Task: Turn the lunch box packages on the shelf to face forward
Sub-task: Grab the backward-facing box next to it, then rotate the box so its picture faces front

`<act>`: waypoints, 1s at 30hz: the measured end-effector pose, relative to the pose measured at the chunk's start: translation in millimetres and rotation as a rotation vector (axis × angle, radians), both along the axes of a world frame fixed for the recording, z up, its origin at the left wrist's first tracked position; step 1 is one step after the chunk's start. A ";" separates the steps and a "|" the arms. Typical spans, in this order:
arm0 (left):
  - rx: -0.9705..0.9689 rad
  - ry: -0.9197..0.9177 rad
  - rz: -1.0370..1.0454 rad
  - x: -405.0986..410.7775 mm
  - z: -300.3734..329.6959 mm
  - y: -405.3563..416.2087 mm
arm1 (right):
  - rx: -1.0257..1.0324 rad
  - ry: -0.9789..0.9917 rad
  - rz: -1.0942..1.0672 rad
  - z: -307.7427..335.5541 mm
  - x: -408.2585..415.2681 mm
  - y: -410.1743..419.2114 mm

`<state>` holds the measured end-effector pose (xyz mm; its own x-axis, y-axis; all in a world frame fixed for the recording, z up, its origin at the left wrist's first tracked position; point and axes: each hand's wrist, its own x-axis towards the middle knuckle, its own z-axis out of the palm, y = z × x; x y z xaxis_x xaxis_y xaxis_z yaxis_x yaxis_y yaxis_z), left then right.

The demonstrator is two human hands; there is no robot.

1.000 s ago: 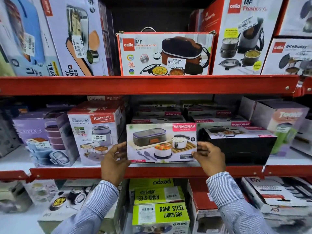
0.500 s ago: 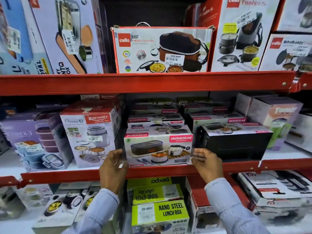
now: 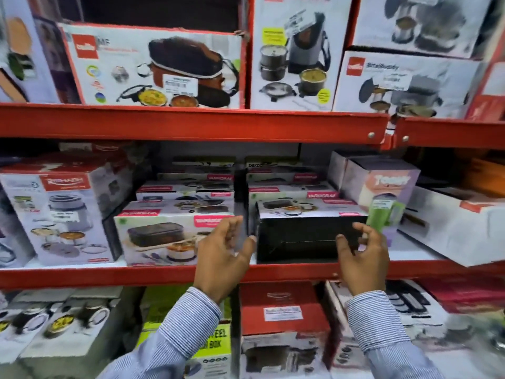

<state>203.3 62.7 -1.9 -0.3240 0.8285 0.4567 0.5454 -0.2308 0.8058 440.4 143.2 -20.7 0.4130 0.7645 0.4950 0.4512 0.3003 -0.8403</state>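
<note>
A white Varmora lunch box package (image 3: 161, 236) stands on the middle red shelf (image 3: 109, 274) with its picture side toward me. Right beside it sits another package (image 3: 306, 236) showing a plain black side to the front, its printed face on top. My left hand (image 3: 222, 258) hovers in front of the gap between the two packages, fingers spread, holding nothing. My right hand (image 3: 363, 255) is in front of the black package's lower right corner, fingers curled and apart. I cannot tell whether it touches the box.
More Varmora boxes (image 3: 188, 190) are stacked behind. A Rishabh box (image 3: 62, 214) stands at left and a purple Toony box (image 3: 382, 198) at right. Cello boxes (image 3: 158, 67) fill the upper shelf. Nano Steel boxes (image 3: 207, 343) and others sit on the lower shelf.
Both hands let go of the white Varmora package, now set down facing front, and moved right to the black-sided package. The view also shifted right.
</note>
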 end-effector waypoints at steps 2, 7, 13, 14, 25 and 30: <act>-0.120 0.003 0.000 19.7 -2.1 16.0 | -0.050 -0.034 -0.003 2.4 23.1 14.6; -0.277 0.025 0.099 46.6 -0.4 42.3 | -0.314 0.031 0.234 20.3 49.5 38.2; -0.173 -0.217 0.114 47.4 6.5 39.4 | -0.323 0.131 0.404 28.6 67.3 45.5; -0.129 -0.226 0.136 47.5 12.2 33.5 | -0.306 0.159 0.427 29.9 71.0 46.1; 0.049 -0.357 0.212 34.9 46.8 12.3 | -0.205 0.302 0.605 50.5 83.6 49.5; -0.064 -0.191 0.175 31.5 18.6 24.2 | -0.241 0.155 0.584 24.4 81.7 59.8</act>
<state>234.8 86.9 16.7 -0.5399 0.7777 0.3219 0.4095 -0.0914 0.9077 522.2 203.0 3.7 -0.0518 0.9668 0.2501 0.1387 0.2550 -0.9569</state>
